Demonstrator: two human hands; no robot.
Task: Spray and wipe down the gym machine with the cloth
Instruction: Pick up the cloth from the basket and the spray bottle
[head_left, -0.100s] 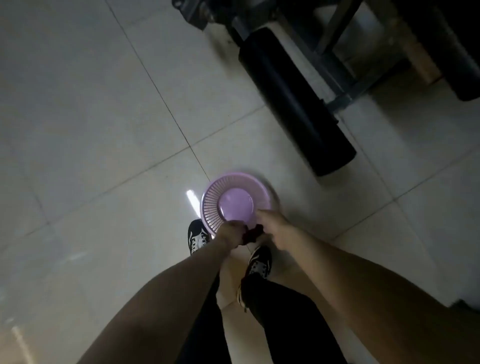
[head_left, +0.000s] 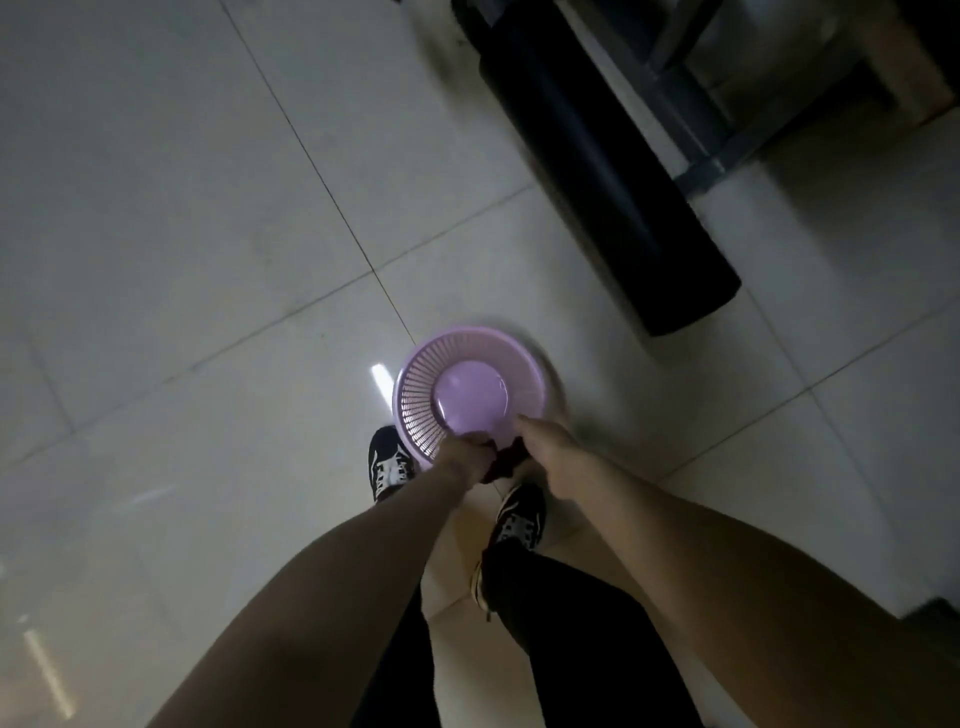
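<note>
The left hand (head_left: 465, 457) is closed in a fist on one end of a dark red cloth (head_left: 503, 465), at the near rim of a purple basket (head_left: 415, 400). The right hand (head_left: 550, 452) sits just beside it, fingers curled down onto the other end, so the cloth is bunched between the two hands. Whether either hand also holds the basket rim I cannot tell; the rim is blurred.

Against the frame a moment earlier, almost nothing has changed. Both hands keep the same grip in the same place at the basket's near edge, and only the view has drifted slightly, with a little more cloth showing between the hands.

Below the basket are the person's shoes (head_left: 387, 462) on the tiled floor (head_left: 182, 260). Beyond the basket, up and to the right, lies a black roller pad (head_left: 597, 156), part of the gym machine (head_left: 727, 156), well apart from the hands.

For the task, this looks like the cloth being gathered or wrung over the basket. No wiping has begun, and no spray bottle is in view.
</note>
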